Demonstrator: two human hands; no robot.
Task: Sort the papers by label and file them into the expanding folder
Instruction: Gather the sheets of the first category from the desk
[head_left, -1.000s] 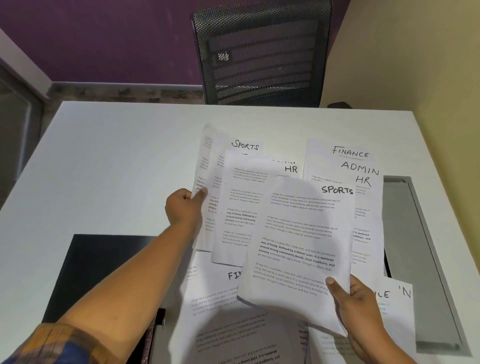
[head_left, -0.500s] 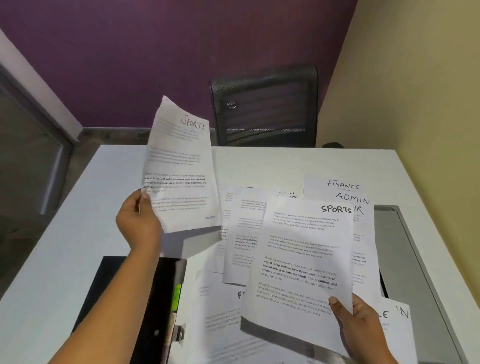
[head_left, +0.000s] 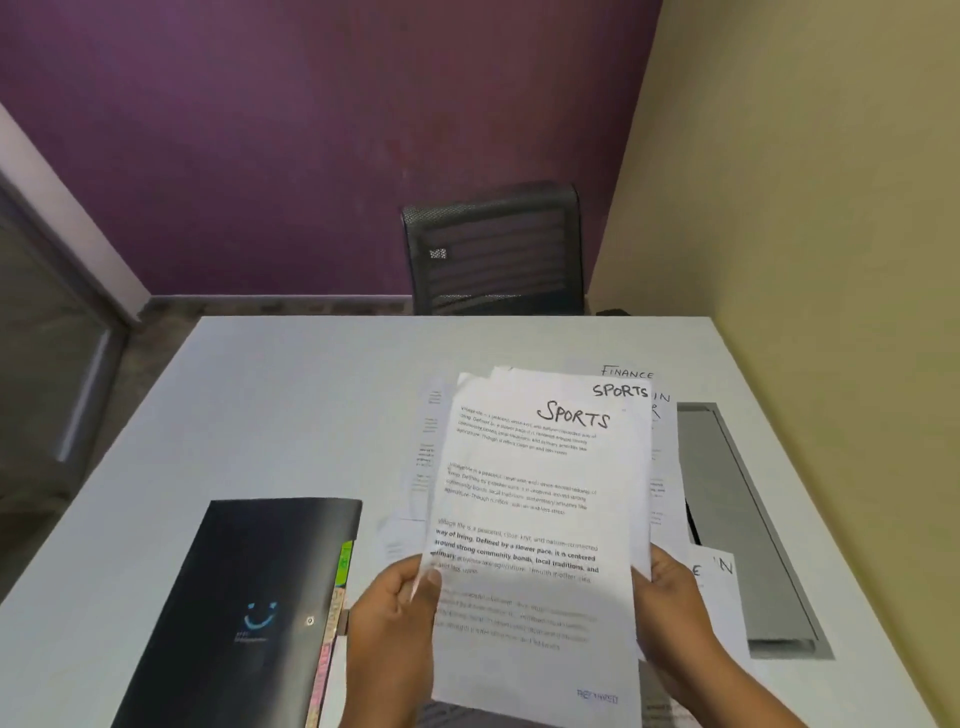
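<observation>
Between my hands, raised off the table (head_left: 291, 395), I hold two sheets marked SPORTS (head_left: 540, 499), one stacked on the other with the back one's label peeking out at 1 o'clock. My left hand (head_left: 395, 623) grips the stack's left edge, thumb on the front; my right hand (head_left: 670, 608) clasps the right edge. Beneath and behind lie the remaining papers (head_left: 665, 457), spread toward 12 and 3 o'clock, largely covered by the held sheets; a FINANCE label shows at the top. At 9 o'clock the black expanding folder (head_left: 249, 597) lies flat, coloured tabs along its right side. A mesh chair (head_left: 493, 249) stands at 12 o'clock beyond the table.
</observation>
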